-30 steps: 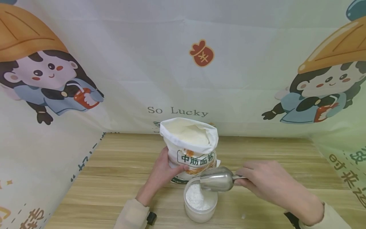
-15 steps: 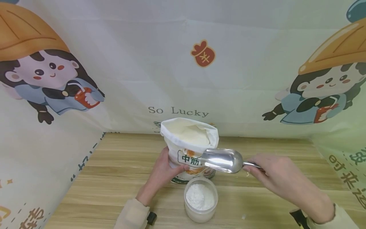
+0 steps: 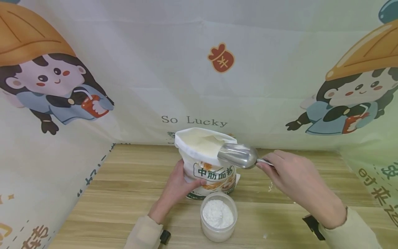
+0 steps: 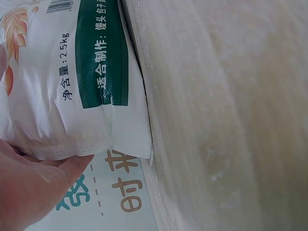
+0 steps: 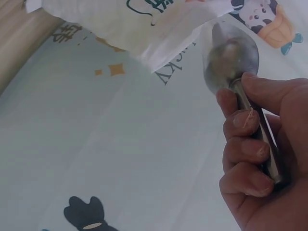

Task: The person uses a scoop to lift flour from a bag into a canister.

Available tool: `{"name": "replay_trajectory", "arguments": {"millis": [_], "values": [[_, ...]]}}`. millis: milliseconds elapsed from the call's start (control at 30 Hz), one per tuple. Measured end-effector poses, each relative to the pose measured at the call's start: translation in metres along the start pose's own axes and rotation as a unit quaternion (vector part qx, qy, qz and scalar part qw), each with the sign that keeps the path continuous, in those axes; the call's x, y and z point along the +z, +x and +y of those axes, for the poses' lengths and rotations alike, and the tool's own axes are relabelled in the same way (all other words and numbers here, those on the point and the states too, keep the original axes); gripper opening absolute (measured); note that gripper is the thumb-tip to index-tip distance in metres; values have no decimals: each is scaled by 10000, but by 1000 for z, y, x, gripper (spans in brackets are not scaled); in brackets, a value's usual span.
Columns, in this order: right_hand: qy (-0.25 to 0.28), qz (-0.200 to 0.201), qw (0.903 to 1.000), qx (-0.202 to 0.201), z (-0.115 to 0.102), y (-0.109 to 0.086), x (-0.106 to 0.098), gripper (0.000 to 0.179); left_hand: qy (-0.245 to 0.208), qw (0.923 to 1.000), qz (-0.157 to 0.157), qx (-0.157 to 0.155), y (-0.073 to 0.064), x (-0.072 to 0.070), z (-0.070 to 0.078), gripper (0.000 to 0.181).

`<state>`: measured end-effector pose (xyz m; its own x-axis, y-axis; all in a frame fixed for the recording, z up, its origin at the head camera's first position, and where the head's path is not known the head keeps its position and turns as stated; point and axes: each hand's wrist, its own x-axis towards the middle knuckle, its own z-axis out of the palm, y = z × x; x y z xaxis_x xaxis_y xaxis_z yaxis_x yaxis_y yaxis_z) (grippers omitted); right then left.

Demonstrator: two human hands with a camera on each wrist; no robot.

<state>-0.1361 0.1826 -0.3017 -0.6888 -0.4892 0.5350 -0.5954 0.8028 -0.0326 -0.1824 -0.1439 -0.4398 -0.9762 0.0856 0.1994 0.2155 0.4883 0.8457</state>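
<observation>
A white paper flour bag (image 3: 214, 185) stands upright with its top folded open and pale flour (image 3: 199, 143) inside. My left hand (image 3: 175, 188) grips the bag's left side, thumb across the front; the left wrist view shows the lower side of the bag (image 4: 53, 120) and part of the hand (image 4: 29, 187). In my right hand (image 3: 293, 176) is the handle of a metal scoop (image 3: 237, 155), its mouth at the right rim of the bag's opening. The right wrist view shows fingers curled round the handle (image 5: 264, 139). A clear round tub (image 3: 217, 233) holding white flour stands before the bag.
The wooden tabletop (image 3: 124, 193) has small white specks right of the bag and tub. A printed cloth backdrop (image 3: 149, 86) rises behind the table and along both sides, close behind the bag.
The scoop in my right hand has gone from over the tub up to the bag's opening. Flour in the tub now lies more spread out. My left hand stays on the bag.
</observation>
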Motion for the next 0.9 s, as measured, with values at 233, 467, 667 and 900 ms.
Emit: {"name": "replay_trajectory", "arguments": {"millis": [233,467,667,900], "values": [[-144,-110,9997,181,-10,16,0,24,49,10000,12,-43,0,0,-1,96],[-362,-234,9987,262,-15,30,1,32,27,10000,9,-58,0,0,0,96],[-459,-531,9967,415,-20,43,0,39,-24,10000,11,-47,0,0,0,95],[-624,-1027,9917,454,-28,56,0,40,-16,10000,29,-61,0,0,0,95]]}}
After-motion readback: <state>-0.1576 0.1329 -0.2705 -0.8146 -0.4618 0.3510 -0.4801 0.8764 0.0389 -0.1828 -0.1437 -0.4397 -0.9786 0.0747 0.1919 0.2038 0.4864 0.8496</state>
